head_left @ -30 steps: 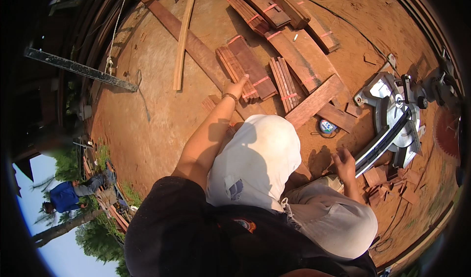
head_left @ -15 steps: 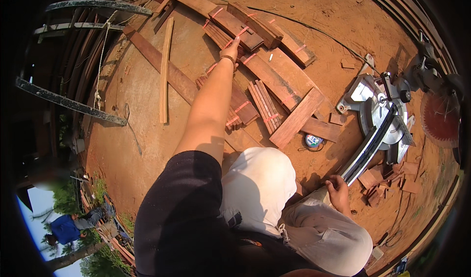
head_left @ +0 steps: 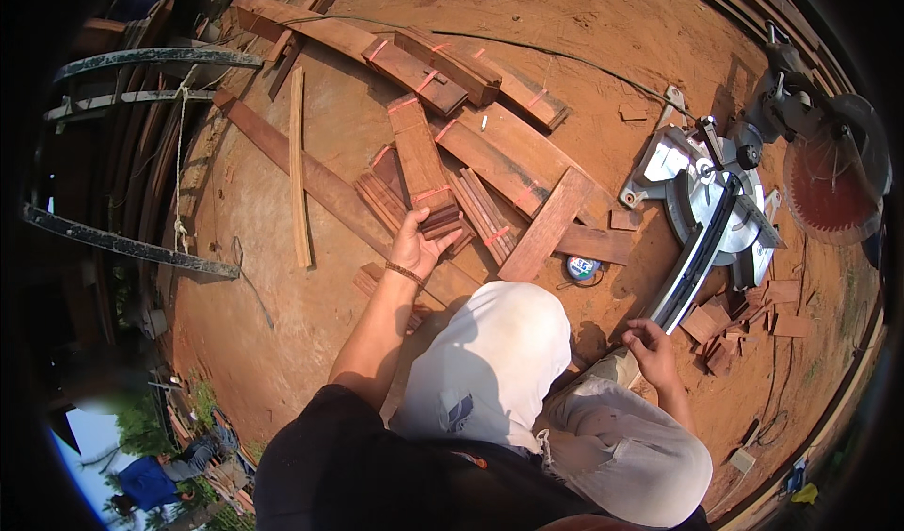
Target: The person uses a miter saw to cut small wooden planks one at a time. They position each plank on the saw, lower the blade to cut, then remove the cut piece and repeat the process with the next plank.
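Note:
My left hand grips the near end of a bundle of reddish-brown wooden strips, bound with pink bands near both ends. The bundle is lifted, its far end close to other banded boards. Beneath and beside it lie a bundle of thin strips and a wide banded board. My right hand is over my right knee, by the near end of the long metal fence of the miter saw. Its fingers are bent and apart, with nothing visible in them.
A blue-and-white tape measure lies beside a loose plank. Wood offcuts are heaped by the saw, whose red blade shows at right. A black cable crosses the dirt. Metal bars stand left; a person in blue sits far off.
My left arm has drawn back toward me, bringing the banded strip bundle up from the stack. My right hand has stayed near the fence end, its fingers slightly more raised.

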A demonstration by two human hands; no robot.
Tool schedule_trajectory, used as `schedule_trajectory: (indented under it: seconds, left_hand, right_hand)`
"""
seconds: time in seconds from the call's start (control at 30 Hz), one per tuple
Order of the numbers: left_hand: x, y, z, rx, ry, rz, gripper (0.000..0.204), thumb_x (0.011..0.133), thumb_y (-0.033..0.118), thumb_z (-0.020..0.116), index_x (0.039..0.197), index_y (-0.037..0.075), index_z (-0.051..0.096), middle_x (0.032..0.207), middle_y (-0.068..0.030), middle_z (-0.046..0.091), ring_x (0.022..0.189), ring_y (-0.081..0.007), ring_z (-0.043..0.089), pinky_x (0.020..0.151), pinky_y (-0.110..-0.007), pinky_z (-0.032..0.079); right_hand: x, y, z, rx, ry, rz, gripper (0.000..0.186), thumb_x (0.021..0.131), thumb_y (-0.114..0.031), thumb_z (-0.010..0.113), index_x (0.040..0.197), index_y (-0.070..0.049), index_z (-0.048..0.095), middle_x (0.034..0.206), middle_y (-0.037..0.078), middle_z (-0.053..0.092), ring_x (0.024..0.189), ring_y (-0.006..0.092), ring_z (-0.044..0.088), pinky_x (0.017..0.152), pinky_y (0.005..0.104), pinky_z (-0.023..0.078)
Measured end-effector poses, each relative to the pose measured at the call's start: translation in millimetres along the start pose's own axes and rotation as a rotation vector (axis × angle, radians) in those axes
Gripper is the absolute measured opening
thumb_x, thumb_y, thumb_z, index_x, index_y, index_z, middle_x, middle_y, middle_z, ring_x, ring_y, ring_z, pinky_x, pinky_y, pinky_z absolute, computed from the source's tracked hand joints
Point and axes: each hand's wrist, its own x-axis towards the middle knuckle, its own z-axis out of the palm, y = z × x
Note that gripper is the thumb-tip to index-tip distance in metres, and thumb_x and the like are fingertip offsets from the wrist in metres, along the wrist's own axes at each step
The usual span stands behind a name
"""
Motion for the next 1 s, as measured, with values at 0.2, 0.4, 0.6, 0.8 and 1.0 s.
schedule_trajectory:
  seconds: [0.2, 0.4, 0.6, 0.8, 1.0]
  left_hand:
    - [-54.5, -40.6, 66.1, 0.197, -0.326, -0.171, 0.079, 0.086, 0.017, 0.072, 0.154, -0.002, 0.039, 0.144, -0.0231, 0.058, 0.13, -0.0351, 0.063, 0.11, -0.05, 0.054]
    - [12.7, -32.2, 127.1, 0.552, -0.726, -0.541, 0.1, 0.074, 0.015, 0.081, 0.16, -0.001, 0.033, 0.149, -0.0187, 0.056, 0.139, -0.0314, 0.056, 0.119, -0.048, 0.044]
    - [86.9, -52.7, 191.9, 0.865, -0.863, -0.967, 0.094, 0.08, 0.024, 0.075, 0.162, 0.0, 0.034, 0.15, -0.0191, 0.056, 0.136, -0.0255, 0.058, 0.114, -0.041, 0.048]
    - [71.8, -110.7, 278.0, 1.62, -1.093, -0.222, 0.118, 0.074, 0.037, 0.091, 0.166, 0.003, 0.026, 0.152, -0.0232, 0.054, 0.134, -0.0295, 0.059, 0.112, -0.043, 0.048]
    - [42.4, -205.6, 298.6, 1.733, -0.989, -0.186, 0.102, 0.076, 0.04, 0.094, 0.151, -0.006, 0.042, 0.135, -0.0194, 0.067, 0.121, -0.0274, 0.067, 0.106, -0.037, 0.051]
  right_hand:
    - [77.1, -113.5, 15.0, 0.059, -0.298, -0.16, 0.059, 0.1, -0.022, 0.075, 0.147, 0.003, 0.05, 0.127, 0.008, 0.065, 0.116, 0.0172, 0.062, 0.101, 0.0323, 0.051]
    - [105.2, -108.7, 28.8, 0.845, -0.186, -0.264, 0.073, 0.097, -0.038, 0.075, 0.149, -0.001, 0.04, 0.139, 0.018, 0.059, 0.13, 0.0244, 0.059, 0.103, 0.0438, 0.054]
    - [98.5, -56.1, 5.6, 0.941, 0.262, 0.033, 0.053, 0.095, -0.03, 0.073, 0.136, -0.006, 0.048, 0.12, 0.012, 0.067, 0.102, 0.0236, 0.071, 0.092, 0.043, 0.059]
    - [90.1, -41.0, -13.3, 0.766, 0.594, -0.008, 0.061, 0.088, -0.033, 0.081, 0.126, 0.006, 0.054, 0.114, 0.017, 0.07, 0.09, 0.0229, 0.072, 0.071, 0.0332, 0.06]
    - [64.3, -8.7, -50.8, 0.472, 0.687, 0.046, 0.067, 0.085, -0.045, 0.084, 0.116, 0.009, 0.058, 0.105, 0.02, 0.072, 0.089, 0.025, 0.074, 0.076, 0.0362, 0.06]
